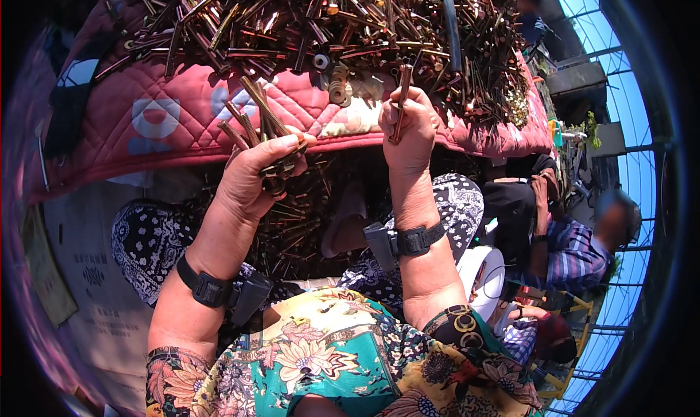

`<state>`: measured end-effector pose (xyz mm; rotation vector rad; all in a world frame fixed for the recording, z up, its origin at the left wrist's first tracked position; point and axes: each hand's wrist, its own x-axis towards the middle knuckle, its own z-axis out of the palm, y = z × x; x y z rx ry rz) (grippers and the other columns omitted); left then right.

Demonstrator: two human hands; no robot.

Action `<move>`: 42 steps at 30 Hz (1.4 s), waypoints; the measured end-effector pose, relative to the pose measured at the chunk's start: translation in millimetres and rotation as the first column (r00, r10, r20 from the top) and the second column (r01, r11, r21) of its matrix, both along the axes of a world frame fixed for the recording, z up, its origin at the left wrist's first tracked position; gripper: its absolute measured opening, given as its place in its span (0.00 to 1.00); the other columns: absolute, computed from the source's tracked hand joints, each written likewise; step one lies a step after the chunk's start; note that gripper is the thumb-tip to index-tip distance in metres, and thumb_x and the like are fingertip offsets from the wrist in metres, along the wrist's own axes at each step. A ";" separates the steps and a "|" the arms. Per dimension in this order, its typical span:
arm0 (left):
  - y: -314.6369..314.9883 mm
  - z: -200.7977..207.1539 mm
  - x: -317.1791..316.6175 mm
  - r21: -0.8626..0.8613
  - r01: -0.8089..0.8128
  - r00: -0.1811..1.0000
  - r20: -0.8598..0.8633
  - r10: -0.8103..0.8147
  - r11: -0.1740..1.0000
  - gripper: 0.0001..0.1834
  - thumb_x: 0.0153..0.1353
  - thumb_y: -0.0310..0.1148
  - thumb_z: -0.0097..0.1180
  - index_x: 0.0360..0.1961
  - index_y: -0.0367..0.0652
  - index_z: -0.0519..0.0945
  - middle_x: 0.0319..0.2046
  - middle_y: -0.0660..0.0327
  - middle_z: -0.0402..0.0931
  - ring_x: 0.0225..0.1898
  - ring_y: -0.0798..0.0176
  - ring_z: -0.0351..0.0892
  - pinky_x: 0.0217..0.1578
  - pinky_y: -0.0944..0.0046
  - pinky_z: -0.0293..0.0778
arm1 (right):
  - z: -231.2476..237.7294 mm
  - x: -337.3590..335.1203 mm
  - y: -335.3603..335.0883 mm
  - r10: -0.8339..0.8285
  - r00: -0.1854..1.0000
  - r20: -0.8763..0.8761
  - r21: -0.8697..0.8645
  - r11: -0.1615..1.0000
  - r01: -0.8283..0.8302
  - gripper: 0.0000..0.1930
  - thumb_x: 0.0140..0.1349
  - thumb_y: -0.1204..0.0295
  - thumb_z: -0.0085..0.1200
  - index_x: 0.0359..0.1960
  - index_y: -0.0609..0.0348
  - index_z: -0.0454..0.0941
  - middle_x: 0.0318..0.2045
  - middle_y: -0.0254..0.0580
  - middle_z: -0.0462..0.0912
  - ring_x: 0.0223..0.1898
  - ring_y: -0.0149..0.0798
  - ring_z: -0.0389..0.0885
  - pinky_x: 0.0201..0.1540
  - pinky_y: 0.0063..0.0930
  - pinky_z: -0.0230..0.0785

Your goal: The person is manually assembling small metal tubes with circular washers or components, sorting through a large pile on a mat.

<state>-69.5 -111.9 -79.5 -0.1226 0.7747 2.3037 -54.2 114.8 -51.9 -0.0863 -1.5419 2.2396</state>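
Note:
My left hand (pixel 251 170) is closed round a bundle of long, brassy threaded bolts (pixel 264 111). Their shafts fan up and to the left, while the other ends stick out below my fingers. To the right, my raised right hand (pixel 412 129) grips one upright metal bolt (pixel 402 96) between thumb and fingers. Whether a sleeve is on it, I cannot tell. Just beyond both hands lies a large heap of metal bolts and tubes (pixel 292 27) on a red quilted cloth (pixel 193 114). Between the hands, flat washers (pixel 338 90) lie at the heap's near edge.
More bolts (pixel 295 238) lie in shadow below the cloth's edge, between my knees. A grey-blue strip (pixel 450 23) lies across the heap. Printed cardboard (pixel 102 271) is at the left. At the right sit a person in a plaid shirt (pixel 580 253) and another person (pixel 529 337).

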 end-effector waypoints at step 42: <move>3.7 -3.5 -8.5 0.207 -0.118 0.993 0.047 0.110 0.971 0.20 0.51 0.28 0.53 0.47 0.38 0.72 0.41 0.47 0.75 0.37 0.55 0.81 0.35 0.62 0.80 | 64.0 -76.7 127.3 -0.272 0.962 -0.037 0.993 -0.115 0.006 0.08 0.52 0.69 0.58 0.32 0.57 0.78 0.29 0.43 0.81 0.29 0.41 0.81 0.33 0.29 0.72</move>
